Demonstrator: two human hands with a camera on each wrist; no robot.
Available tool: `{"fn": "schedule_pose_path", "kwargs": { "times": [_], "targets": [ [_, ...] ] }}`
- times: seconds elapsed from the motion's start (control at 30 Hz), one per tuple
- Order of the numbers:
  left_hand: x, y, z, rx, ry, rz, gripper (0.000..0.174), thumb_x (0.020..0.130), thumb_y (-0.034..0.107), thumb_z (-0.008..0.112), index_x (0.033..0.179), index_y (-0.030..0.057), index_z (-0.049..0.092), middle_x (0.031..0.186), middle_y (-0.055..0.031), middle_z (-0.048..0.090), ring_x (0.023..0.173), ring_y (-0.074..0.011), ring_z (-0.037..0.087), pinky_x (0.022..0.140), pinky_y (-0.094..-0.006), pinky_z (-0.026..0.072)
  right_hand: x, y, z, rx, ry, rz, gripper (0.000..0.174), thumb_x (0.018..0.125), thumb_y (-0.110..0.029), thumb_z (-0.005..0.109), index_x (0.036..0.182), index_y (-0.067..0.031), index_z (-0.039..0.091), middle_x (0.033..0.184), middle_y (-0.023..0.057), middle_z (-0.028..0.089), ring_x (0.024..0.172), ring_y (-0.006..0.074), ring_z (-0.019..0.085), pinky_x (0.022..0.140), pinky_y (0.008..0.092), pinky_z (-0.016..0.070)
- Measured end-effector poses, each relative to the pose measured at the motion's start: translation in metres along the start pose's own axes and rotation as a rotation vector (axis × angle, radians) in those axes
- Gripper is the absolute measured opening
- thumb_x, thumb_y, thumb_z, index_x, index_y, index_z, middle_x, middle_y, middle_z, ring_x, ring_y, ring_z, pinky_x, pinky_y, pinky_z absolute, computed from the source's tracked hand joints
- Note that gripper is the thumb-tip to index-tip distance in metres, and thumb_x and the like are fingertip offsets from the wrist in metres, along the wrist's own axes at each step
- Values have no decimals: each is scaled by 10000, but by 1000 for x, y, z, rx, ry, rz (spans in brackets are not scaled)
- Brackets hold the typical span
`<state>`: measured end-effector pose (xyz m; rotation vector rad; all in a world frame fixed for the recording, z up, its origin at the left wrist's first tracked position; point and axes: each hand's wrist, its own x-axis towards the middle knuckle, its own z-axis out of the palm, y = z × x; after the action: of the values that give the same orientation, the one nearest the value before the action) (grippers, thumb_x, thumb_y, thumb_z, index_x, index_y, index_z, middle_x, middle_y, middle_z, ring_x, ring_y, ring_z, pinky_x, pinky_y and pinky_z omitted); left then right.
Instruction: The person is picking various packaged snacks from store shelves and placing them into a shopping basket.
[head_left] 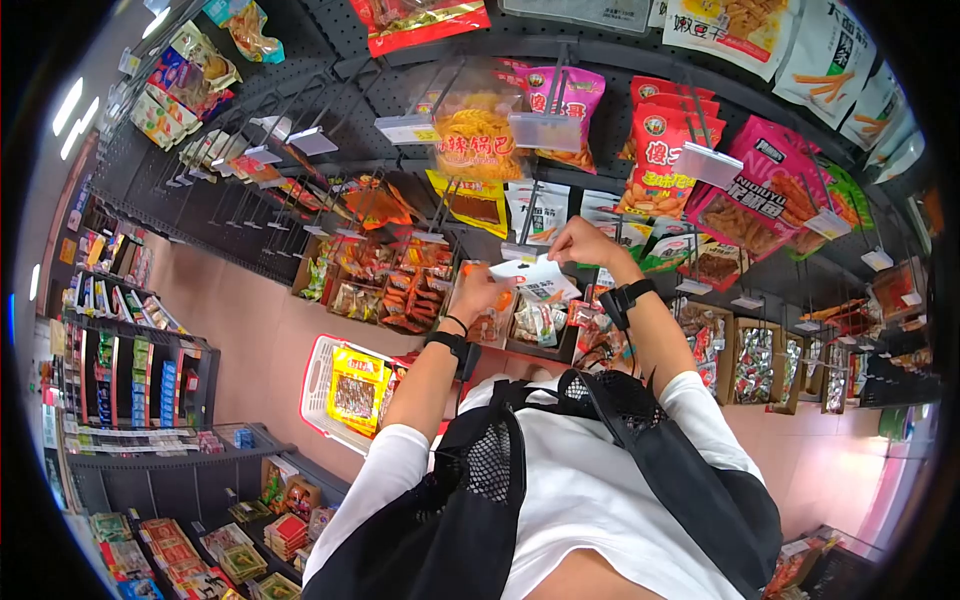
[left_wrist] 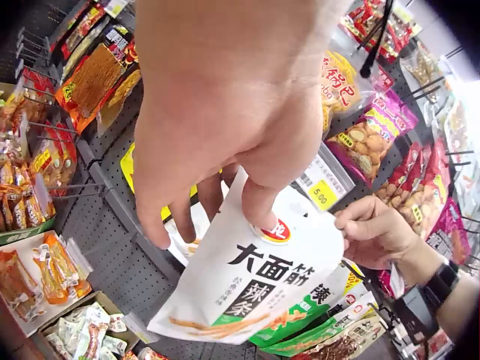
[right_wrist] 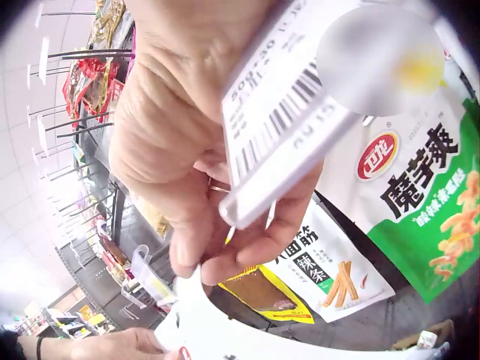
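A white snack packet [head_left: 537, 277] with black lettering is held up in front of the pegboard [head_left: 300, 90], between both hands. My left hand [head_left: 490, 295] grips its lower left side; in the left wrist view the thumb lies on the packet [left_wrist: 255, 285] front and the fingers [left_wrist: 161, 225] curl behind it. My right hand [head_left: 566, 245] pinches the packet's top edge, seen as the right hand [left_wrist: 371, 229] at the upper corner. In the right wrist view the right hand [right_wrist: 217, 251] pinches just under a hook's price tag [right_wrist: 285, 127], with the packet [right_wrist: 225, 334] below.
Hooks with hanging snack bags [head_left: 480, 130] and price tags cover the pegboard. Open boxes of snacks [head_left: 400, 285] line the shelf below. A red and white basket [head_left: 318, 385] holding a yellow packet stands on the floor at left. Low shelves [head_left: 130, 370] stand further left.
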<state>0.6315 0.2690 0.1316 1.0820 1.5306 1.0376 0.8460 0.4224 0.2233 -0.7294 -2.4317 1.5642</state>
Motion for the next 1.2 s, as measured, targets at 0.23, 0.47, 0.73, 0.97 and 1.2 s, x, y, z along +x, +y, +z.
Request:
{"fn": "schedule_pose_path", "kwargs": {
  "times": [0.23,0.47,0.73,0.97,1.2],
  "targets": [
    [-79,-4,-22,165,215,221,237,822,126,683,974,-50,641,914,-117,698,812,-189,654,741,-336,505,-2,10,15,-424,237,-227,171,654,22,544,774,37,665,679,185,623,621,269,617,601,344,478],
    [-208,-2,-116,-122,458,-139,210,853,61,636,1028,-55,614,906,-89,682,753,-142,653,538,-261,539,-22,-25,21,-510,596,-163,175,799,-108,593,935,-40,680,872,158,661,833,354,624,730,402,493],
    [-296,-18,-178,45,771,-242,242,851,31,610,1065,-75,575,939,-147,660,731,-185,671,533,-294,592,-52,-12,31,-771,680,71,215,826,-217,586,992,-125,689,894,145,676,824,343,638,716,423,503],
    [-306,-47,-184,878,730,-548,312,779,133,653,1023,-54,599,941,-294,631,914,-450,606,810,-483,479,-56,-21,32,-833,583,162,196,820,-207,582,958,-118,689,904,119,681,830,326,641,713,415,504],
    [-270,-147,-235,940,521,-665,379,737,217,687,1002,-40,600,983,-293,624,939,-445,606,836,-465,496,-54,-21,33,-891,528,220,205,814,-203,577,964,-118,687,931,137,672,845,332,635,728,426,503]
  ]
}}
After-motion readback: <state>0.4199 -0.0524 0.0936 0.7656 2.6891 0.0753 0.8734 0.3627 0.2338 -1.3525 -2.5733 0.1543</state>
